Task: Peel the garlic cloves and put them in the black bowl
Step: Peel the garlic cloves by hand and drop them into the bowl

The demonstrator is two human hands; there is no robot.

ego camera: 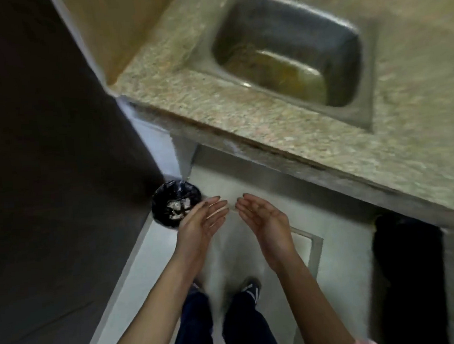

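- Plainly empty: left hand [202,219] and right hand [261,212] hold nothing, fingers straight, palms facing, low centre of frame.
- No cloves in view. A black bin [160,200], at the left fingertips, holds pale scraps [178,208].
- Risk: anything brushed off the palms probably misses the bin and litters the floor [247,175], since the hands hang mostly beside it.

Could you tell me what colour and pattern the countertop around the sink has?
The countertop is speckled beige-grey stone, best seen in the head view.
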